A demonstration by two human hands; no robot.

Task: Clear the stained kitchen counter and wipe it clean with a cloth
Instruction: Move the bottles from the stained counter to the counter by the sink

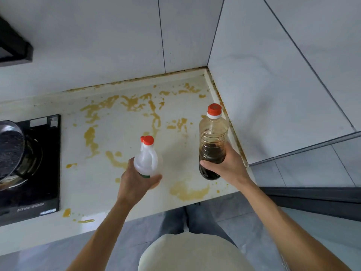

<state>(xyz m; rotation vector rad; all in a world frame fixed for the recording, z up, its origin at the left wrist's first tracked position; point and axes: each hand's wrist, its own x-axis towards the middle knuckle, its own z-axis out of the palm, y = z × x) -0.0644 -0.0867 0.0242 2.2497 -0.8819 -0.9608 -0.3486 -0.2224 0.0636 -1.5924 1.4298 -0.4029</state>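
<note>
The cream kitchen counter (117, 178) is smeared with yellow-brown stains (134, 103) across its whole surface. My left hand (134, 182) grips a white plastic jug with a handle and red cap (146, 159), held above the counter's middle. My right hand (226, 167) holds a clear bottle with a red cap (213, 139), about half full of dark liquid, above the counter's right side. Both bottles are upright. No cloth is in view.
A black cooktop (48, 173) with a metal pan (9, 149) sits at the left. Tiled walls (273, 75) close the counter at the back and right. A dark range hood (13, 45) hangs at upper left. The counter's front edge (136, 214) runs below my hands.
</note>
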